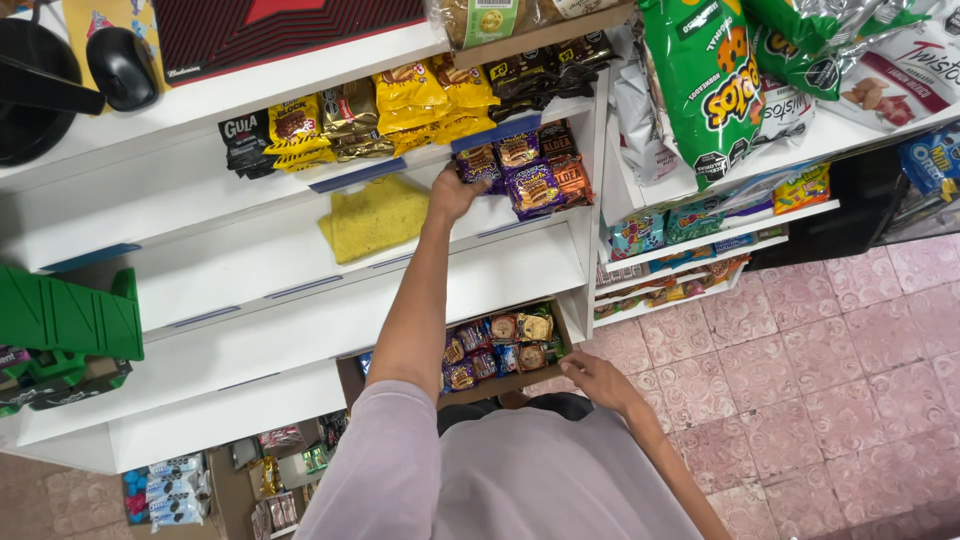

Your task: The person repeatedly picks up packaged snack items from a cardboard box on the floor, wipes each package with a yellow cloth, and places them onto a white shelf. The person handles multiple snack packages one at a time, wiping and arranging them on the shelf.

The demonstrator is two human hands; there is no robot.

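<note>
1. The purple snack packs (520,170) sit on the white shelf (300,240), long sides running front to back.
2. My left hand (455,192) reaches forward, arm straight, fingers closed on one pack.
3. My right hand (590,380) rests, fingers curled, by the cookie box (500,350).

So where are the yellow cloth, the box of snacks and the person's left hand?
yellow cloth (375,215), head view, middle of the cloth
box of snacks (349,377), head view, left cardboard wall
left hand (455,192), head view, back of the hand
</note>
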